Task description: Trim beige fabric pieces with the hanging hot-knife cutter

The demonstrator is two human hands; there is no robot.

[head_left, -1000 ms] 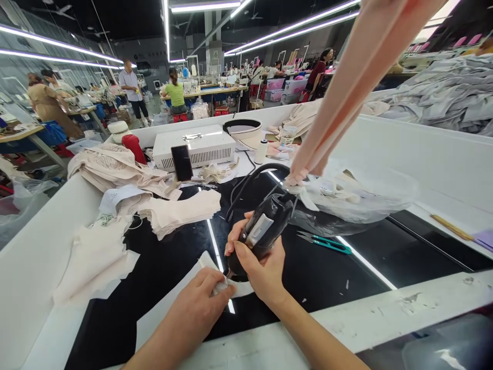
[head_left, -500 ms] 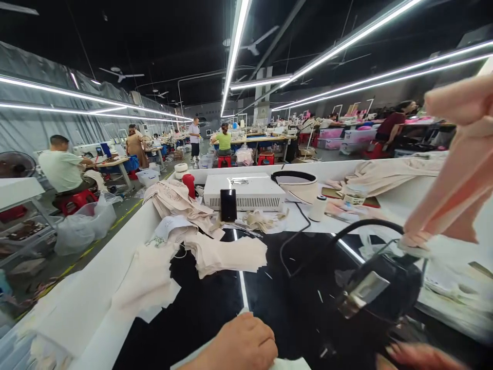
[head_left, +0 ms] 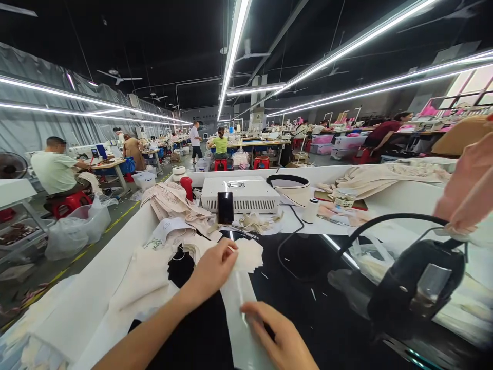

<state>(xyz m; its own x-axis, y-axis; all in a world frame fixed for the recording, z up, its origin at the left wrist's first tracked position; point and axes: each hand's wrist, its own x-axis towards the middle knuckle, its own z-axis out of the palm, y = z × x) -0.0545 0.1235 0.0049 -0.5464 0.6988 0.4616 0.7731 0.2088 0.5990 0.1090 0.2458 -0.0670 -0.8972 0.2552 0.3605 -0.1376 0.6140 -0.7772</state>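
Your left hand (head_left: 213, 264) reaches to the centre of the frame with its fingers bunched narrow at the upper end of a pale strip (head_left: 236, 293), beside the cut fabric pieces (head_left: 250, 254); whether anything is pinched there, you can't tell from this angle. Lower down, your right hand (head_left: 283, 334) curves loosely over the strip's right side, fingertips at or just above its surface, too blurred to show a grip. That strip runs from the centre to the bottom edge on the dark tabletop (head_left: 296, 308), and having a hand near each part probably helps you steady and flatten it. Off to the right, the black tool (head_left: 419, 282) sits beneath gathered pink cloth (head_left: 468, 190), which perhaps takes its weight and leaves it within your reach. You have a phone (head_left: 225, 207) propped upright against the white box (head_left: 241, 192), likely so its screen faces you. As for writing, nothing reads clearly: the marks on the far wall (head_left: 204, 117) are too small, and you can make out no brand on the tool, the phone or the thread spool (head_left: 310, 211).
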